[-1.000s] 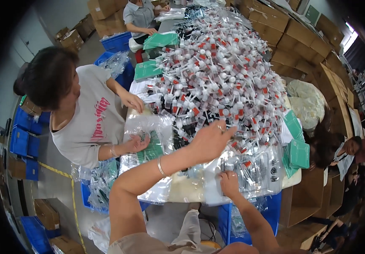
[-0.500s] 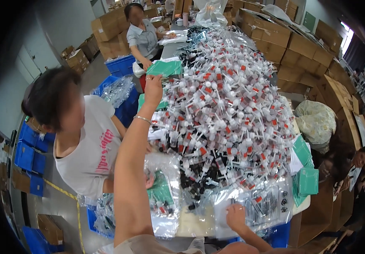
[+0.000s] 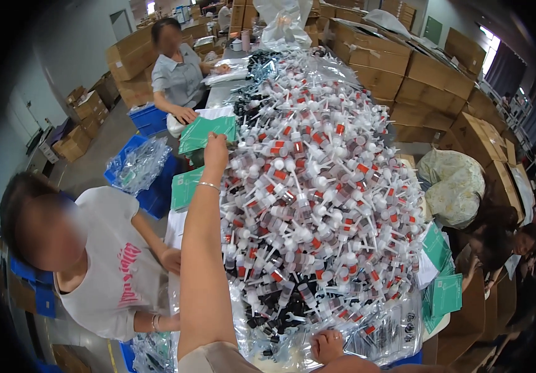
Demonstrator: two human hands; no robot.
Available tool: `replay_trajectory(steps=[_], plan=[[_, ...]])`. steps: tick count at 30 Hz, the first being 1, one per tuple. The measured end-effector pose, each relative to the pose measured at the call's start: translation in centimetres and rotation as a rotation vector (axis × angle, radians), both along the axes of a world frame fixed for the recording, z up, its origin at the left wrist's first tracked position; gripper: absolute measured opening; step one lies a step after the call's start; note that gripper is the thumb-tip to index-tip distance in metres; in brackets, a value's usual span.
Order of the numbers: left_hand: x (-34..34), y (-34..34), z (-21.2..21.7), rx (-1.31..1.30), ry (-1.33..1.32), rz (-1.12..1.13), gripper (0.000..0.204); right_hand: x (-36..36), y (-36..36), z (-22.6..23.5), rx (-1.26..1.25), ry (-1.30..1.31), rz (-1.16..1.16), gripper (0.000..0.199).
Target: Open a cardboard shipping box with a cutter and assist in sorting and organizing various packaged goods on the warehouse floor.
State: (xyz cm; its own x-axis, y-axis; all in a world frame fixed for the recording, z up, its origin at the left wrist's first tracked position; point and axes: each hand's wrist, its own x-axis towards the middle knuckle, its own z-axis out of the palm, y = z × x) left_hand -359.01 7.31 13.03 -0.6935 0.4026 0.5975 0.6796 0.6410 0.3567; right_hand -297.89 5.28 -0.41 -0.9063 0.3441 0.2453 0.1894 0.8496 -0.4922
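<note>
My left arm stretches far forward along the left side of a big heap of small clear bottles (image 3: 317, 180) with white nozzle tops and red labels. At its end my left hand (image 3: 217, 149) is closed, with its fingertips pinching the near edge of a green printed card (image 3: 209, 132) on a pile of such cards. Close to me, my right hand (image 3: 328, 345) rests with curled fingers by clear plastic bags (image 3: 383, 332) at the table's front. What lies under those fingers is hidden. A second green card pile (image 3: 186, 188) lies left of my left forearm.
A co-worker in a white shirt (image 3: 115, 261) stands close on my left. Another in light blue (image 3: 181, 78) sits further back, a hand by the cards. More green cards (image 3: 445, 293) lie at the right table edge. Blue bins (image 3: 156, 193) and cardboard boxes (image 3: 426, 81) surround the table.
My view has shifted forward and to the right. My left hand has come further over the green cards. The near co-worker has leaned back, and my right hand has drawn in.
</note>
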Motion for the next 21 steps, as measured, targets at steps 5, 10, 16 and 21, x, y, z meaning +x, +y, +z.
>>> replay_trajectory(steps=[5, 10, 16, 21], plan=[[-2.4, 0.1, -0.9, -0.072, -0.080, 0.001, 0.018, -0.3, -0.5, -0.5, 0.010, -0.007, 0.024, 0.018], [-3.1, 1.9, -2.3, -0.095, -0.238, 0.052, 0.023, -0.3, -0.8, -0.2, -0.005, -0.039, -0.018, 0.019], [-8.7, -5.5, -2.0, -0.570, 0.220, -0.019, 0.029, -1.0, 0.2, 1.5, -0.001, 0.038, 0.056, 0.018], [13.0, -1.1, 3.1, -0.009, 0.252, -0.354, 0.035, 2.2, 1.6, 1.2, -0.034, 0.081, 0.000, 0.020]])
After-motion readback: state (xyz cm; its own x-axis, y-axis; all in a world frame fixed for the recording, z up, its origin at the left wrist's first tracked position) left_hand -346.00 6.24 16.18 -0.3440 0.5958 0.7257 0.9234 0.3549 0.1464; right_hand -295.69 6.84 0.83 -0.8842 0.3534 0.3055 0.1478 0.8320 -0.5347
